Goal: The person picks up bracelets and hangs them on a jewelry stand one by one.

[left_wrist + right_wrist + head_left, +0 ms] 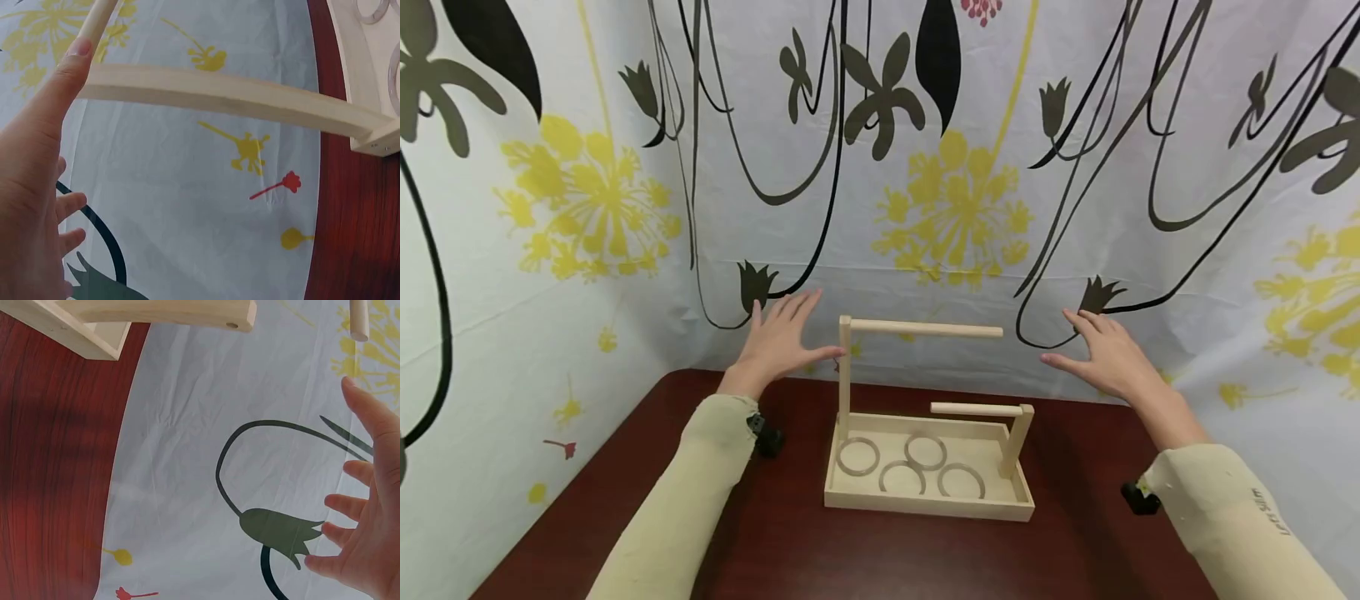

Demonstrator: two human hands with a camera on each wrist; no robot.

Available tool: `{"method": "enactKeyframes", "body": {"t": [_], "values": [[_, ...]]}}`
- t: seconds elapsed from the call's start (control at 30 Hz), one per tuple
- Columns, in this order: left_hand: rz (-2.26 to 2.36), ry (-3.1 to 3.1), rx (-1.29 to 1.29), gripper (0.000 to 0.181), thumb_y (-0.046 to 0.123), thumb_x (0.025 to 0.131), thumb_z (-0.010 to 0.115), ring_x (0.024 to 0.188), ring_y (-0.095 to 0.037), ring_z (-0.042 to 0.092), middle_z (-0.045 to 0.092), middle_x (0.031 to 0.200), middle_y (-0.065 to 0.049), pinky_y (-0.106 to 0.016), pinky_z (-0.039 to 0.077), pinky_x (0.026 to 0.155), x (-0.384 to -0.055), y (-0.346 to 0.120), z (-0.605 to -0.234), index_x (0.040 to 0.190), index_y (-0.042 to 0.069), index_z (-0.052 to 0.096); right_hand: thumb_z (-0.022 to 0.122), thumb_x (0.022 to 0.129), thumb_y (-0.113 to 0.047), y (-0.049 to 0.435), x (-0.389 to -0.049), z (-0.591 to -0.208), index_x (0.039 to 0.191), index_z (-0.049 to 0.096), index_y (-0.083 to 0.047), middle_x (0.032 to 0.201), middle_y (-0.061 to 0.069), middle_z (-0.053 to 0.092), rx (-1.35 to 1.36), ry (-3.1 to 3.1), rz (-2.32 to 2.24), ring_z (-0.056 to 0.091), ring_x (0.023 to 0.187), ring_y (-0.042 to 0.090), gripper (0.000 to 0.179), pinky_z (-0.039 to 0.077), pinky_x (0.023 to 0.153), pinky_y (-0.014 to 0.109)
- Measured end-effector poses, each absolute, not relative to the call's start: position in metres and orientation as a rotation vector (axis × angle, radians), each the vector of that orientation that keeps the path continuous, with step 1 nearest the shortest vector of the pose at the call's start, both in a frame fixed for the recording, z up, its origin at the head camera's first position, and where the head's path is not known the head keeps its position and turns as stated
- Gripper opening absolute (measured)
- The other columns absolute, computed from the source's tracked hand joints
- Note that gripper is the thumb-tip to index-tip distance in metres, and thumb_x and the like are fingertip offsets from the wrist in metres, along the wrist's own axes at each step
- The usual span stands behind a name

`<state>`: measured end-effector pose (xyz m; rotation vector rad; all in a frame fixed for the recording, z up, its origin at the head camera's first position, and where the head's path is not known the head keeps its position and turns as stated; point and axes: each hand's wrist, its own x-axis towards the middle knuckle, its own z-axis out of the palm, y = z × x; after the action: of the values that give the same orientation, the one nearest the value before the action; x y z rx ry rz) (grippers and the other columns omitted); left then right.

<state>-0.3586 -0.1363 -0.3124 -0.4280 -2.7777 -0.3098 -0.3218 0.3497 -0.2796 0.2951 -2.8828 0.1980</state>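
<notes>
A light wooden tray (925, 504) sits on the table with several pale, flat rings (858, 474) lying in it. From its left end rises a tall post (845, 383) bearing a long upper dowel (925, 328). A shorter post (1018, 440) at the right end carries a lower dowel (974, 409) pointing left. My left hand (778, 343) is raised beside the tall post's top, fingers spread; whether the thumb touches the wood I cannot tell. Off to the right of both dowels, my right hand (1108, 354) hovers with fingers apart, holding nothing.
The dark red wooden table (880, 554) ends behind the tray at a hanging cloth (760, 242) printed with flowers. The same cloth hangs along the left side. Small black devices (1141, 499) are worn at both wrists.
</notes>
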Motion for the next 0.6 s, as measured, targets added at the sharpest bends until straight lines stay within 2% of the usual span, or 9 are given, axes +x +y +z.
{"method": "enactKeyframes", "body": {"t": [0.23,0.37,0.6], "values": [[-0.365,-2.775,-0.496,0.107,0.077,0.082,0.058,0.152,-0.032,0.024,0.022,0.167,-0.009,-0.063,0.014,0.122,-0.356,-0.13,-0.309,0.162,0.024,0.01,0.061,0.09,-0.063,0.343,-0.319,-0.28,0.154,0.032,-0.003,0.153,0.037,0.029,0.34,-2.887,0.211,0.023,0.138,0.06,0.092,0.023,0.108,0.075],[-0.448,-2.774,-0.515,0.106,0.074,0.083,0.061,0.152,-0.033,0.026,0.024,0.166,-0.009,-0.058,0.018,0.124,-0.356,-0.126,-0.31,0.162,0.025,0.012,0.062,0.091,-0.06,0.342,-0.318,-0.281,0.153,0.036,-0.002,0.152,0.036,0.032,0.358,-2.894,0.202,0.026,0.137,0.06,0.088,0.024,0.108,0.075],[-0.584,-2.768,-0.523,0.102,0.073,0.083,0.063,0.147,-0.036,0.034,0.027,0.164,-0.009,-0.06,0.035,0.114,-0.354,-0.124,-0.313,0.161,0.028,0.015,0.062,0.092,-0.06,0.34,-0.318,-0.283,0.152,0.037,-0.003,0.152,0.036,0.032,0.361,-2.911,0.203,0.029,0.136,0.059,0.087,0.028,0.106,0.075]]}}
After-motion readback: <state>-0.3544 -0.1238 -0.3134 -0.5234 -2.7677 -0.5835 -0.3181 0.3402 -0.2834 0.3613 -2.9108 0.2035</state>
